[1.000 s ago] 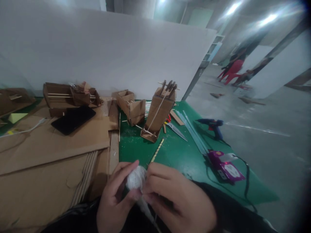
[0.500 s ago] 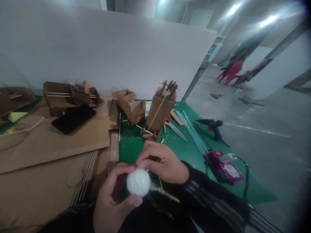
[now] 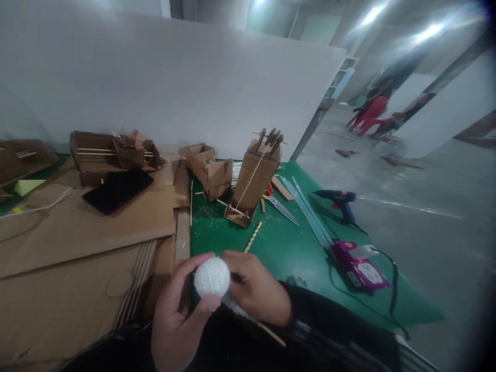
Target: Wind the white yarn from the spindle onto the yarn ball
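Observation:
A round ball of white string (image 3: 212, 278) sits between the thumb and fingers of my left hand (image 3: 176, 315). My right hand (image 3: 258, 289) is closed against the ball's right side; what its curled fingers pinch is hidden. From under the right hand a fuzzy white strand and a thin wooden stick (image 3: 272, 335) stick out toward the lower right. Beyond the hands, a patterned pencil (image 3: 253, 236) lies on the green table (image 3: 284, 263). A tall cardboard piece (image 3: 253, 178) with a string along its front stands behind the pencil.
Scissors (image 3: 282, 209), clear glue sticks (image 3: 306, 212), a blue glue gun (image 3: 338, 199) and a purple packet (image 3: 360, 266) lie on the right. Cardboard sheets (image 3: 77, 258), a black phone (image 3: 118, 191) and cardboard boxes (image 3: 93, 144) are on the left. People are in the far background.
My right hand has moved down beside the ball from above it, its fingers now curled, uncovering the pencil. The ball has shifted slightly left and up in my left hand.

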A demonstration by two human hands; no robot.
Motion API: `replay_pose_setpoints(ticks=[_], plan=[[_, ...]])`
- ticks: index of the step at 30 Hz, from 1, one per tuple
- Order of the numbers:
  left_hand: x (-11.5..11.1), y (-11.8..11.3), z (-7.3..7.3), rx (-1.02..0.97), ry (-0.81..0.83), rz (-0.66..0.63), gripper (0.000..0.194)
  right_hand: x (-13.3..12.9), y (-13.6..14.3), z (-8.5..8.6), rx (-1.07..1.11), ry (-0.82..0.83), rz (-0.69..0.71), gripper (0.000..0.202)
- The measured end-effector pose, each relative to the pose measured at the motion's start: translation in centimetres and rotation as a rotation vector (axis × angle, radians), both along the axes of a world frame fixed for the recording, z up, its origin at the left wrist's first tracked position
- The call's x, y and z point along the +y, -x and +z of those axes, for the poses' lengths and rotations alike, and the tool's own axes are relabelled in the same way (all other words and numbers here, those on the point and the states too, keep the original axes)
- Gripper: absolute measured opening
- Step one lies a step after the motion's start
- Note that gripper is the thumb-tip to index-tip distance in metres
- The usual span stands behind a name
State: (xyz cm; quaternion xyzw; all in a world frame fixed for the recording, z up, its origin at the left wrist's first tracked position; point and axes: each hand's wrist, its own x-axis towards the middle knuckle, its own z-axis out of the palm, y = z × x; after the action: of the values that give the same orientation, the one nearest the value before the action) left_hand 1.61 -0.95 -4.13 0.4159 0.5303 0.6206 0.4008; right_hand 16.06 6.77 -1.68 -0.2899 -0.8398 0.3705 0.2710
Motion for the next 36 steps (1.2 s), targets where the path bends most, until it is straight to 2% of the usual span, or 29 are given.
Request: replay_pose_setpoints(ticks=[3,6,11,14,17,20,23,25,29,32,34,36], plan=[[0.1,0.1,-0.1,-0.002,-0.040,0.005,0.035,-0.8,-0.2,0.4,-0.085,0.035,0.040,0.011],[0.2,0.2,-0.1,-0.130,-0.048,0.003,0.035,-1.4,-0.6,0.9,-0.128,0.036,0.094,0.006],[0.4,1.3,0.4,-0.379,-0.126,-0.036,0.032,-2.0,-2.0,2.0,0.010,0.102,0.212,0.011],[0.4,1.8,1.2,-0.444,-0.183,-0.010,0.035,-2.2,-3.2,2.7,0.087,0.160,0.285,0.013],[0.4,2.0,1.9,-0.490,-0.157,0.044,0.037,-2.2,-4.3,3.6,0.106,0.224,0.322,0.017],[0.4,2.1,2.2,-0.570,-0.124,0.077,0.039,-1.9,-4.9,4.0,0.151,0.252,0.353,0.030],[0.3,2.4,2.3,-0.635,-0.120,0.114,0.042,-1.9,-5.1,3.5,0.239,0.242,0.307,0.029],[0.2,2.5,2.4,-0.640,-0.117,0.105,0.045,-2.2,-5.2,2.9,0.304,0.237,0.212,0.026],[0.1,2.5,2.9,-0.658,-0.105,0.136,0.046,-3.0,-5.5,1.8,0.383,0.283,0.017,0.032],[0.0,2.6,3.0,-0.655,-0.112,0.071,0.044,-3.3,-5.2,1.2,0.537,0.434,-0.066,0.032],[0.1,2.6,2.9,-0.661,-0.086,0.010,0.045,-3.2,-4.6,0.9,0.692,0.603,-0.064,0.034],[0.2,2.7,3.1,-0.692,-0.033,0.009,0.046,-2.8,-3.8,0.8,0.833,0.790,-0.033,0.036]])
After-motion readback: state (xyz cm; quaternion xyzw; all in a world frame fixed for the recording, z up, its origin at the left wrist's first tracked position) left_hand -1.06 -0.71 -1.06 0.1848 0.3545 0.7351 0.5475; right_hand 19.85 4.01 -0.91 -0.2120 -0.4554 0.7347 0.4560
